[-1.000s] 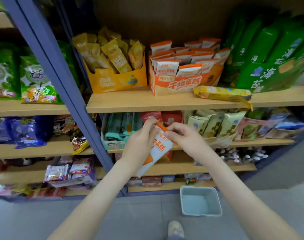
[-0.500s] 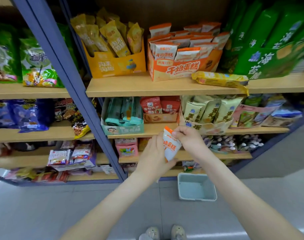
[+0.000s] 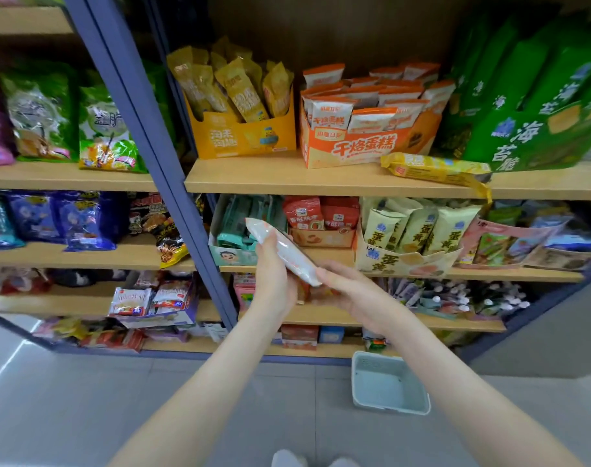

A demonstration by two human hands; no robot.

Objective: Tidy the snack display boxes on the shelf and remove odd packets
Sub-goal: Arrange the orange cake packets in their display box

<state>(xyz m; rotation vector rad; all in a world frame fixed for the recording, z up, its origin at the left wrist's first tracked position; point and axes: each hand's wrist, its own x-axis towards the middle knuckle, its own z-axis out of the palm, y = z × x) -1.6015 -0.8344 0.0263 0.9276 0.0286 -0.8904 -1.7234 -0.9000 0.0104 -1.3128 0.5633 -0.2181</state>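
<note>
Wooden shelves [image 3: 287, 178] on blue uprights filled the view, crowded with snack boxes. Both hands were out in front of the middle shelf. The left hand [image 3: 273, 278] was wrapped round a white-and-orange packet [image 3: 282, 251], held slantwise. The right hand [image 3: 354, 294] touched the packet's lower end, though whether its fingers pinched it could not be made out. The packet matched those standing in the orange display box [image 3: 354, 148] on the shelf above, so it probably belonged there and had yet to be put back. A long yellow packet [image 3: 432, 168] lay loose on the board just in front of that box, likely an odd one awaiting removal. On the floor below sat a pale blue basket [image 3: 390, 409]. Much of the tidying looked undone.
</note>
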